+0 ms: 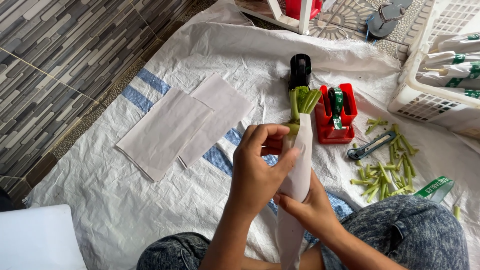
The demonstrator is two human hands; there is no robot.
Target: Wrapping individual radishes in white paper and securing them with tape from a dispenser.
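A: Looking down from the head camera, the left hand [257, 167] is curled round the upper part of a white paper wrap rolled into a cone [296, 175], thumb pressed across the front of it, fingers closed behind.

B: And the right hand [309, 205] sits lower, pinching the same cone from the side and underneath. Both hands are closed on it, neither one spread.

A: Out of the top pokes a bunch of green cut vegetable stalks [302, 102], upright, held above the white woven plastic sheet with blue stripes [150, 210] that covers the floor.

B: Just behind the stalks there's a black tape roller [300, 70], and just right of it a red plastic tape dispenser with green tape [336, 112].

A: To the left, two flat sheets of white paper [185, 125] lie overlapping on the sheet, well apart from the hands.

B: On the right, a grey and blue utility knife [371, 146] rests among scattered green stalk trimmings [385, 172]. A strip of green tape [434, 186] lies near the knee.

A: Far right, a white plastic lattice basket [425, 102] holds finished white-wrapped bundles banded in green [457, 62].

B: And a grey sandal [385, 20] lies on the tiles at the top.
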